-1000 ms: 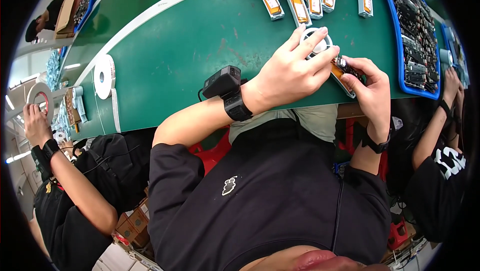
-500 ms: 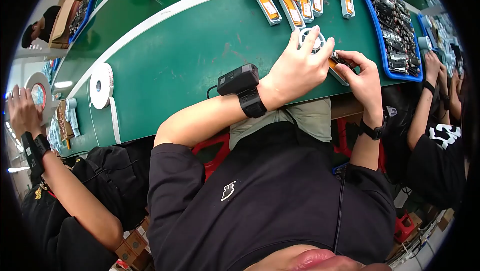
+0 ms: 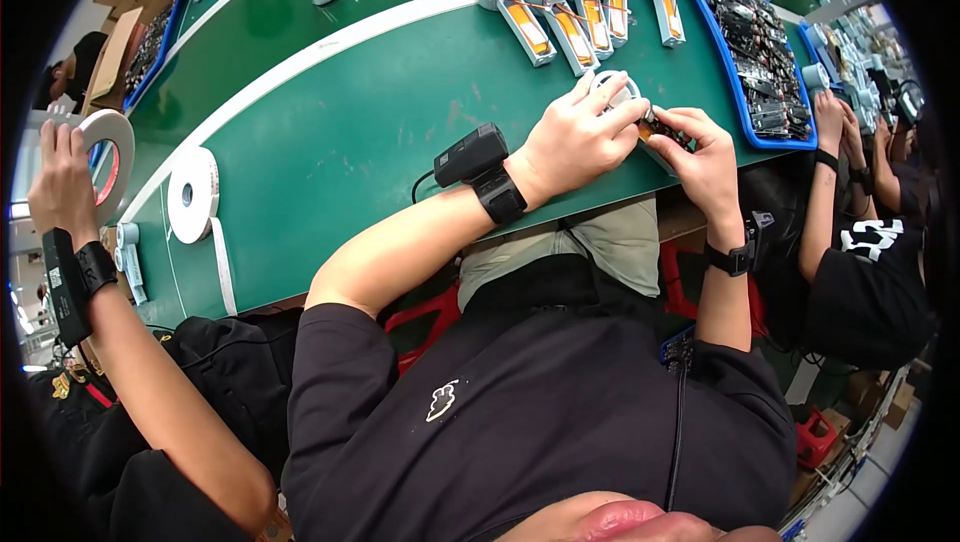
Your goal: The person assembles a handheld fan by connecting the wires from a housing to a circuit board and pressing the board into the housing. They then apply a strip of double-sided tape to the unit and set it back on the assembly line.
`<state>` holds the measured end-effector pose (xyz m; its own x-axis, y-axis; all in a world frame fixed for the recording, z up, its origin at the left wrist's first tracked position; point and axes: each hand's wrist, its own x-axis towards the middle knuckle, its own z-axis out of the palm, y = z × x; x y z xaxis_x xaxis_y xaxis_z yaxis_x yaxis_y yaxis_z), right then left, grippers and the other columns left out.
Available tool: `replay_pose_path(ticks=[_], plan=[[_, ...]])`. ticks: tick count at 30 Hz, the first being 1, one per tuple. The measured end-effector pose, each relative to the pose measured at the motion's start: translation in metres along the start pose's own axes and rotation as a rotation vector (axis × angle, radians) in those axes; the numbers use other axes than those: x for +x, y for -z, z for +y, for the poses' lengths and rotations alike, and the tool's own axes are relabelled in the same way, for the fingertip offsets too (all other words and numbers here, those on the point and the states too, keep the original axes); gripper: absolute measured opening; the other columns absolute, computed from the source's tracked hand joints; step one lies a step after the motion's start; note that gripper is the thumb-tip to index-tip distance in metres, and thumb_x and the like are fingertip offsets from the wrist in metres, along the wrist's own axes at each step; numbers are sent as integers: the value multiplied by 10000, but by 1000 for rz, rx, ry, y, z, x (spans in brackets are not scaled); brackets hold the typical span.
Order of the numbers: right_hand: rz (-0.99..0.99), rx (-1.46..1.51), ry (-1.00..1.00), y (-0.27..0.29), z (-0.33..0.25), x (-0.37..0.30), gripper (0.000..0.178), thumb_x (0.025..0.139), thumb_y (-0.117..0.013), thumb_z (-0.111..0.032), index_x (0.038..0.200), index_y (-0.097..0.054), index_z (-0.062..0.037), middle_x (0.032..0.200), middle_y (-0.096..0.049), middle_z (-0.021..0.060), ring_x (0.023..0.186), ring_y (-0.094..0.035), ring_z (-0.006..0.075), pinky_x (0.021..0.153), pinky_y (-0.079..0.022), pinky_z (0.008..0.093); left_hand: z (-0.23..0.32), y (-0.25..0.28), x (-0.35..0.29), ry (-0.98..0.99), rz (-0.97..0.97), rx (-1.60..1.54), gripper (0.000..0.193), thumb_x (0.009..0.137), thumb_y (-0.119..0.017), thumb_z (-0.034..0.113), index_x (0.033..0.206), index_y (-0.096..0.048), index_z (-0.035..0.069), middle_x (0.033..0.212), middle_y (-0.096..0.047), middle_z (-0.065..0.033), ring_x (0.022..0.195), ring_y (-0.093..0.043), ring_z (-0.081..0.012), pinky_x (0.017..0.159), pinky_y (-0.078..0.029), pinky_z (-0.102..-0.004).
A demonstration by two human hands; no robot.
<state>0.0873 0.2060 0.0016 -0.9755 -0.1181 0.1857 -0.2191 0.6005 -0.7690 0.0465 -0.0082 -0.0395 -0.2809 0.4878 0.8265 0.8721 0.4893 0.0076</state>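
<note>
My left hand (image 3: pixel 580 147) is closed over a pale blue handheld fan (image 3: pixel 627 93) with a round head, near the table's front edge. The fan's open handle shows a bit of orange between my hands. My right hand (image 3: pixel 708 160) pinches a small dark part (image 3: pixel 657 126), which looks like a circuit board, against that handle. My fingers hide much of both pieces. Beyond them stand several similar open fans (image 3: pixel 530 30), with orange batteries in their handles and red wires near their heads.
A blue tray (image 3: pixel 742 102) full of dark circuit boards lies to the right. On the green table (image 3: pixel 370 132), a white tape roll (image 3: pixel 193 196) trails a strip at left. A co-worker's hand (image 3: pixel 62 177) holds another roll at far left; co-workers' hands (image 3: pixel 830 122) work at far right.
The whole view has shifted slightly. My left fingers have drawn closer together around the fan, and my right fingers remain at the dark part. The left co-worker's hand and roll have risen a little.
</note>
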Motion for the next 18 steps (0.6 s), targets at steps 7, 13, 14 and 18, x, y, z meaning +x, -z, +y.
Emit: replay_pose_path(ticks=[7,13,14,18], plan=[[-15,-216,113,-2,-6,9,377,795,-813,-17,1163,-736,14,1066,-718,101,965,-657,186,824,-528,310,0,3,4,63,-61,-25,108,768,-695,141,862,-710,89,1195,-676,-34,1150,-652,-309,948,-576,-462],[-198,-144,20,12,9,7,334,866,-751,-18,1195,-715,32,1127,-722,109,1077,-652,189,908,-519,311,3,1,9,90,-96,-8,117,774,-684,147,864,-721,83,1222,-674,-45,1183,-630,-313,951,-567,-453],[-248,62,-49,16,17,11,321,887,-731,-20,1201,-711,36,1144,-724,112,1091,-653,190,931,-515,310,3,2,10,91,-111,16,120,776,-681,148,867,-724,82,1226,-673,-48,1194,-623,-314,956,-563,-453],[-374,375,-182,34,49,17,299,934,-678,-26,1224,-700,45,1179,-723,123,1101,-660,193,980,-504,315,2,7,17,104,-154,-75,143,755,-676,157,825,-720,40,1285,-653,-106,1195,-605,-366,1008,-508,-558]])
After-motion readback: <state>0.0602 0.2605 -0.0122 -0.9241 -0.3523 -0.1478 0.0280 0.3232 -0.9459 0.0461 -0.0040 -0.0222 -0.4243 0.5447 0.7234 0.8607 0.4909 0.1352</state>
